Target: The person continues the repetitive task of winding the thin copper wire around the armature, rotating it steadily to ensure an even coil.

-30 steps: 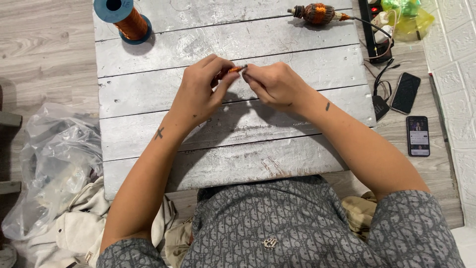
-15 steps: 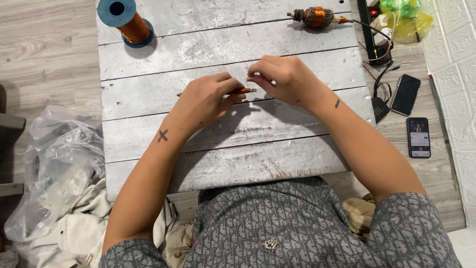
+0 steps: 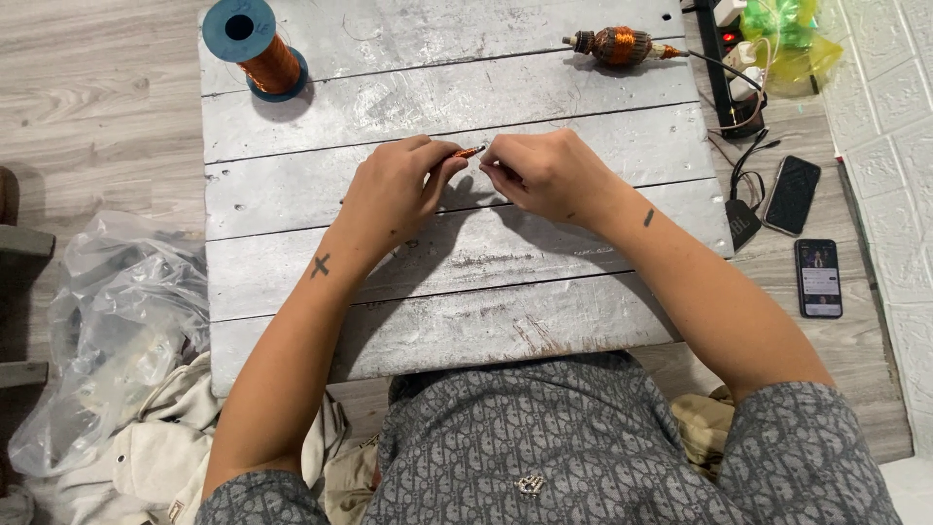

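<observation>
Over the middle of a grey plank table (image 3: pixel 457 321), my left hand (image 3: pixel 394 190) pinches a short bundle of copper wire (image 3: pixel 468 153) between thumb and fingers. My right hand (image 3: pixel 539 175) sits just to the right of it, fingers curled, its fingertips at the bundle's tip. Both hands hover close to the boards. What the right fingers hold, if anything, is hidden.
A blue spool of copper wire (image 3: pixel 255 49) stands at the table's far left. A motor armature with copper windings (image 3: pixel 617 45) lies at the far right. Two phones (image 3: pixel 792 194) (image 3: pixel 818 278), cables and a power strip lie on the floor at right; a plastic bag (image 3: pixel 107 321) at left.
Both hands have stayed together at the table's middle, shifting slightly left and toward me. The copper bundle in the left hand now points at the right fingertips.
</observation>
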